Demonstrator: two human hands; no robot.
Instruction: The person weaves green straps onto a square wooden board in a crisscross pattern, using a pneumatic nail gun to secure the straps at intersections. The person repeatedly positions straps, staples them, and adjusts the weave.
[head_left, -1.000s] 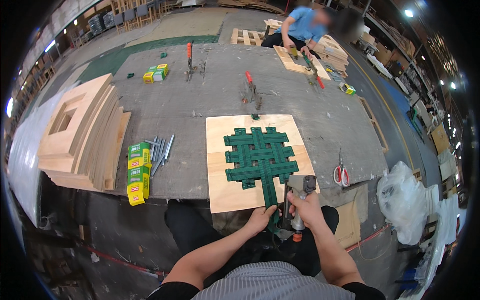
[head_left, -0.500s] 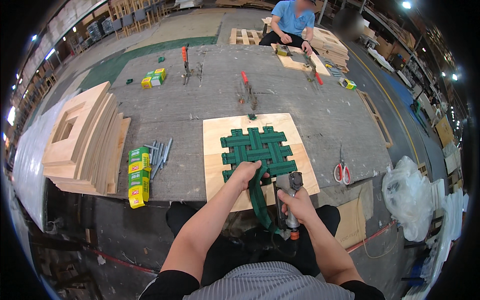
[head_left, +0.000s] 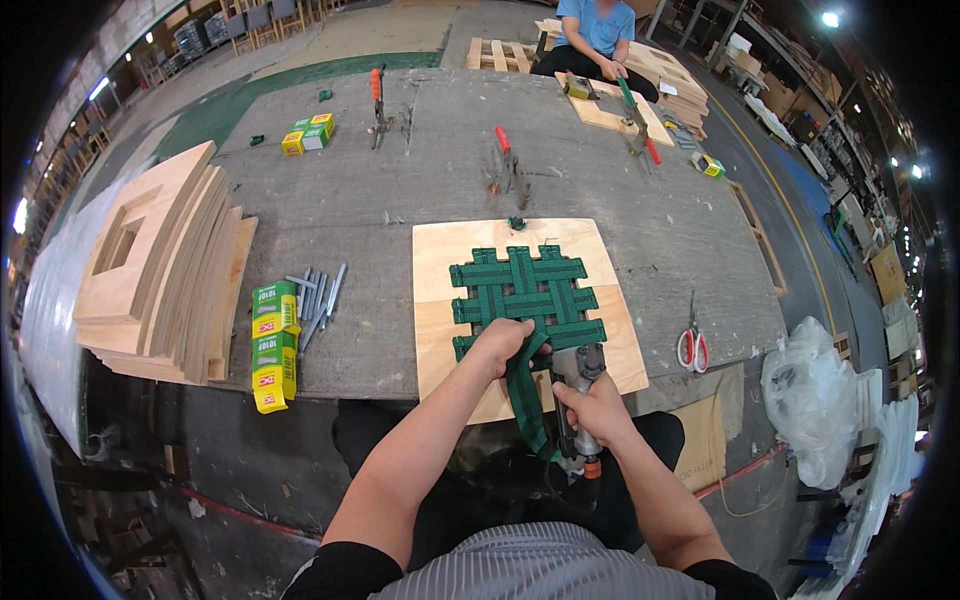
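A square plywood board (head_left: 437,262) lies at the table's near edge. Dark green webbing (head_left: 518,300) is woven across its middle in an over-and-under lattice. At the lattice's near side, my left hand (head_left: 500,347) is closed on a loose green webbing strap (head_left: 524,400), whose tail hangs over the board's near edge. My right hand (head_left: 600,408) grips a pneumatic staple gun (head_left: 580,362) with an orange hose fitting at its bottom. The gun's head is over the board's near part, just right of the strap; its tip is hidden.
Stacked wooden frames (head_left: 140,270) stand at left, beside yellow-green boxes (head_left: 273,360) and staple strips (head_left: 322,302). Scissors (head_left: 692,345) lie at right. Red-handled tools (head_left: 508,160) sit farther back. Across the table, a person (head_left: 597,40) works at another frame (head_left: 605,108).
My head view has shifted slightly; my hands, strap and staple gun keep nearly the same places on the board. The person across the table now holds up a green strip.
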